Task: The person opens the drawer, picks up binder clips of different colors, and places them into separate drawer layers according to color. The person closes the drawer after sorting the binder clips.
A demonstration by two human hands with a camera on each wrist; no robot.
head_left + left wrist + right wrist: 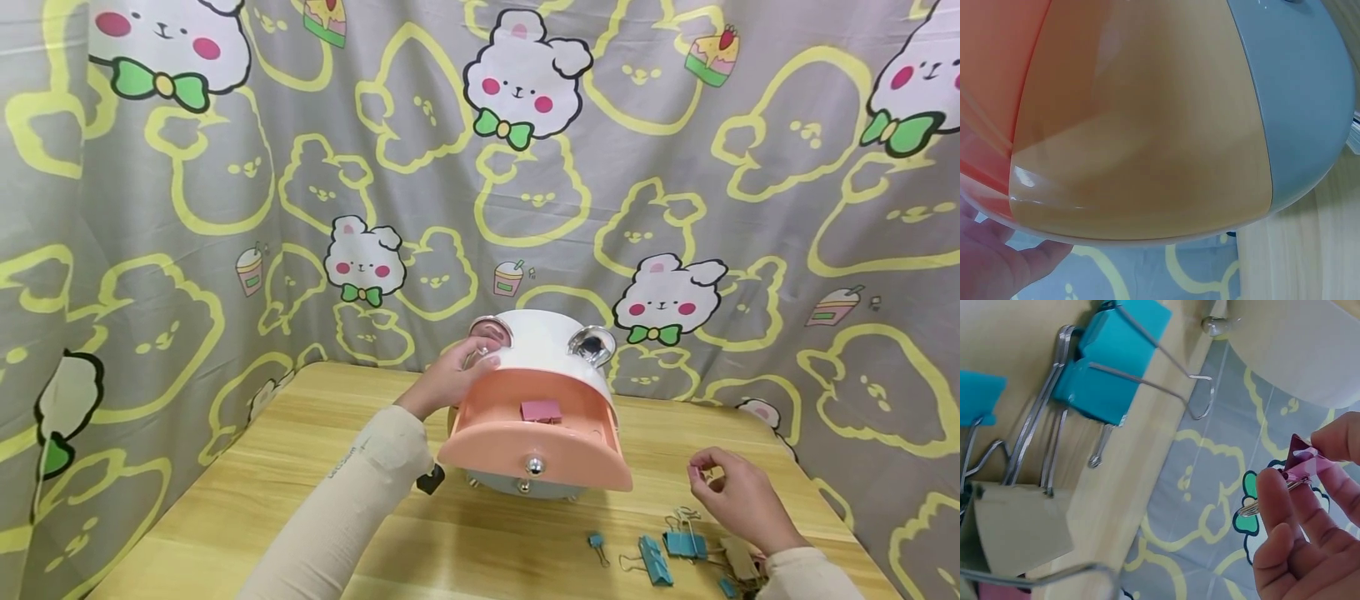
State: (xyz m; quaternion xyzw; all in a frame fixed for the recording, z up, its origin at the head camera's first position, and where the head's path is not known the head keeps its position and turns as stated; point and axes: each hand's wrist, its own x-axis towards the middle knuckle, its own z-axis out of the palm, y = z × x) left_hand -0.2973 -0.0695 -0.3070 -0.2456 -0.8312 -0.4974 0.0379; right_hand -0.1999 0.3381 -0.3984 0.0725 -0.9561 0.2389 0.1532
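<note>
A round-topped storage box (555, 337) with silver ears stands on the table, its orange drawer (525, 450) pulled out. My left hand (453, 375) grips the box's upper left side by one ear; in the left wrist view its fingers (1041, 259) lie along the white rim. Inside the drawer lies a pink binder clip (542, 411). To the right of the box, my right hand (738, 496) pinches a small pink binder clip (1307, 465) between thumb and fingers, above the table.
Several blue binder clips (655, 560) lie at the table's front right, with a beige binder clip (741, 557) among them under my right wrist. A small black object (431, 479) shows by the left sleeve. A patterned curtain (525, 192) hangs behind the wooden table (315, 433).
</note>
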